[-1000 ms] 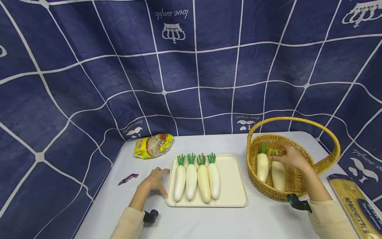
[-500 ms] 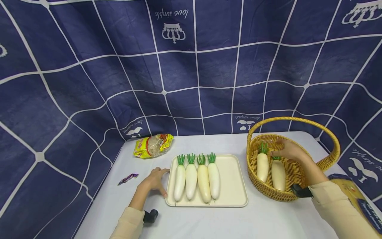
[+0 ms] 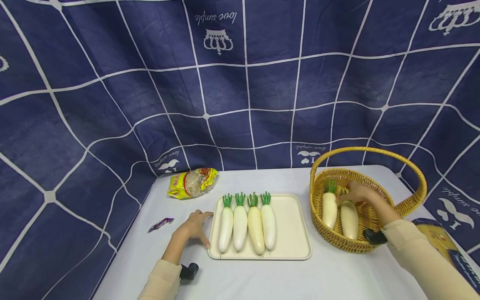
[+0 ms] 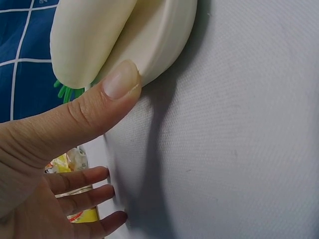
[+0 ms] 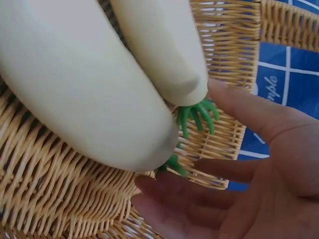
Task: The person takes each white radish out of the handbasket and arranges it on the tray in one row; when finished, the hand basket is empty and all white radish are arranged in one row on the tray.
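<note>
Fingers loose, gripping nothing: left hand at tray, right hand at leaf end of right radish, in basket by counter's right edge. I'd set thumb between it and left radish.

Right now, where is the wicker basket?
In the head view, the wicker basket stands on the right, beside the tray, with the right hand inside it.
</note>
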`<state>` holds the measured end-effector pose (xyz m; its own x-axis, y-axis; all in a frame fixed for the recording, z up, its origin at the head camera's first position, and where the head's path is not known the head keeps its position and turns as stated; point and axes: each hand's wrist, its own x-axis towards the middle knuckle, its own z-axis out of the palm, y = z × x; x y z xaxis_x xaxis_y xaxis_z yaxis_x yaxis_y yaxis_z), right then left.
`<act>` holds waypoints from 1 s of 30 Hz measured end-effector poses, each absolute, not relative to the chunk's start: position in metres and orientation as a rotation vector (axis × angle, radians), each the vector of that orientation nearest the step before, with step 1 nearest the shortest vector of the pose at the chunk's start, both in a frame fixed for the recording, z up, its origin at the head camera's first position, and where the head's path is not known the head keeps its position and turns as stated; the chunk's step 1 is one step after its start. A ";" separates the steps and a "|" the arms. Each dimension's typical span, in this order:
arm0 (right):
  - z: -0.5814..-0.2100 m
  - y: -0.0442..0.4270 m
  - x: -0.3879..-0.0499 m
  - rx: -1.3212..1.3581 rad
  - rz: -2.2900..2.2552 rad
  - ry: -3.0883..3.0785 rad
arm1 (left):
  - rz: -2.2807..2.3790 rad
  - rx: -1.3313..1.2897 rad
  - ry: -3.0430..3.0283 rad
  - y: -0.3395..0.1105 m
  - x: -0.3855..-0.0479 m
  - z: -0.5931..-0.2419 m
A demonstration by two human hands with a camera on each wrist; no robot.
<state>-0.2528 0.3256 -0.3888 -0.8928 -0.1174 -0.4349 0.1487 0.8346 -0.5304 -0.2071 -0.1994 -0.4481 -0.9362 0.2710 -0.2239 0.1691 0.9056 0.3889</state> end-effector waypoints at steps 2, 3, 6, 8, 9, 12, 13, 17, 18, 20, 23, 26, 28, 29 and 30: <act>-0.390 0.325 -0.255 0.058 -0.797 2.532 | 0.530 0.338 2.796 -0.200 -0.207 -0.449; -0.390 0.325 -0.255 0.069 -0.800 2.526 | 0.537 0.333 2.795 -0.200 -0.207 -0.450; -0.392 0.323 -0.257 0.107 -0.810 2.513 | 0.556 0.295 2.786 -0.199 -0.206 -0.451; -0.392 0.323 -0.258 0.119 -0.820 2.505 | 0.551 0.285 2.791 -0.199 -0.206 -0.452; -0.393 0.322 -0.258 0.120 -0.820 2.502 | 0.549 0.278 2.793 -0.198 -0.206 -0.452; -0.395 0.322 -0.256 0.125 -0.834 2.478 | 0.525 0.279 2.800 -0.198 -0.206 -0.453; -0.396 0.322 -0.256 0.124 -0.833 2.472 | 0.524 0.275 2.798 -0.199 -0.206 -0.454; -0.398 0.324 -0.256 0.135 -0.847 2.420 | 0.529 0.276 2.791 -0.200 -0.207 -0.454; -0.400 0.325 -0.257 0.139 -0.850 2.396 | 0.532 0.273 2.789 -0.200 -0.207 -0.454; -0.402 0.327 -0.258 0.146 -0.864 2.344 | 0.532 0.273 2.789 -0.199 -0.208 -0.453; -0.406 0.329 -0.259 0.140 -0.847 2.299 | 0.528 0.280 2.792 -0.199 -0.208 -0.451; -0.408 0.329 -0.260 0.127 -0.839 2.284 | 0.526 0.282 2.797 -0.198 -0.208 -0.451; -0.408 0.329 -0.260 0.128 -0.858 2.277 | 0.530 0.284 2.799 -0.198 -0.209 -0.452; -0.408 0.329 -0.259 0.129 -0.874 2.270 | 0.527 0.293 2.801 -0.199 -0.209 -0.452; -0.408 0.329 -0.259 0.134 -0.889 2.268 | 0.534 0.286 2.800 -0.198 -0.209 -0.453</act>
<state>-0.2590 0.3295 -0.4084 -0.7579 -0.1455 -0.6359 0.3253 0.7607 -0.5618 -0.2089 -0.1984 -0.4525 -0.9423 0.2425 -0.2309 0.1404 0.9122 0.3849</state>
